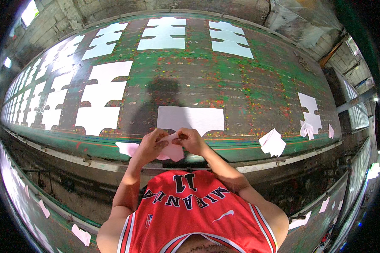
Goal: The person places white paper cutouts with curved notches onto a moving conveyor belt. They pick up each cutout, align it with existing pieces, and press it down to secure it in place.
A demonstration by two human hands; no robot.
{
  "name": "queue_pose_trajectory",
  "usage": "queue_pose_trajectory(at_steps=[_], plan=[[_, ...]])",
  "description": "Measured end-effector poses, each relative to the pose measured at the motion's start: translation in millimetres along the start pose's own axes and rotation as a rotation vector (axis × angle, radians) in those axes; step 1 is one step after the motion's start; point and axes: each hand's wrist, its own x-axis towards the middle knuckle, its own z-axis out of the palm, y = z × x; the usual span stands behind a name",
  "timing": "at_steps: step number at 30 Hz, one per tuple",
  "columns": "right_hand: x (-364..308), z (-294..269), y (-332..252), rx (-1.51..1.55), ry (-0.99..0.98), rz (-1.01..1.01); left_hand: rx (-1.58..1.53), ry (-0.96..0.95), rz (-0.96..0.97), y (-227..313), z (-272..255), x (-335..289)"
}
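Note:
Between my two hands is a small pale pinkish-white fabric piece (pixel 173 152), its lower part hanging loose over the table's near edge. My left hand (pixel 151 145) pinches its left side, fingers closed. At the upper right of the piece, the fingers of my right hand (pixel 190 141) are also pinched together. Just beyond them a white cut fabric panel (pixel 192 117) lies flat, its near edge partly hidden by my hands. Another pale fabric scrap (pixel 127 148) rests on the table edge, left of my left hand.
The long table (pixel 257 88) has a worn green and dark surface with coloured specks. Rows of white cut panels (pixel 103 92) lie to the left and far side. Crumpled fabric pieces (pixel 272 142) sit to the right, near another panel (pixel 310 110). Further tables with white pieces stand behind me.

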Motion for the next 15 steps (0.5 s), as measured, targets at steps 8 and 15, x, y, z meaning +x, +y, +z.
queue_pose_trajectory(at_steps=[8, 15], plan=[[-24, -25, 1, 0.056, 0.388, -0.223, -0.17, -0.108, -0.089, 7, 17, 11], [-15, -37, -6, 0.145, 0.514, -0.079, -0.06, 0.016, -0.121, 20, 17, 28]])
